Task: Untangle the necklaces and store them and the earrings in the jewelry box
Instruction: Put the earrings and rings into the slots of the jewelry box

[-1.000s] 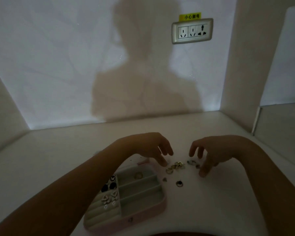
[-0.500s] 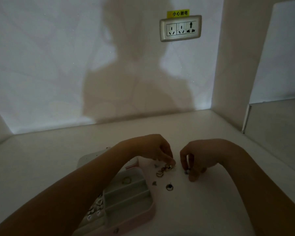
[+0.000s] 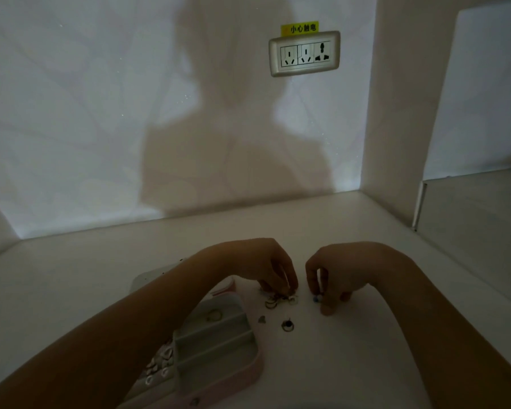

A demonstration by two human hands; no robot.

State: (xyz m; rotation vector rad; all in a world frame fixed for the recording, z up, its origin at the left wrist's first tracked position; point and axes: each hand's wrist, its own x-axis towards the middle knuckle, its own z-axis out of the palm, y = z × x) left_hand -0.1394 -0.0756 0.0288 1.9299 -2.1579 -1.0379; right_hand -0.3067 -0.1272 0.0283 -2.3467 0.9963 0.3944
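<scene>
Dimly lit, a tangled cluster of small gold-coloured hoops is seen on the white tabletop, just beyond the far right corner of the open pink jewelry box with grey lining. The left hand is arched over the cluster, its curled fingertips touching the far edge; whether a piece is pinched cannot be told. A small pale-blue piece is pinched against the table by the bent fingers of the right hand. A loose dark-stoned hoop and a tiny heart-shaped piece lie nearer, apart from both hands.
</scene>
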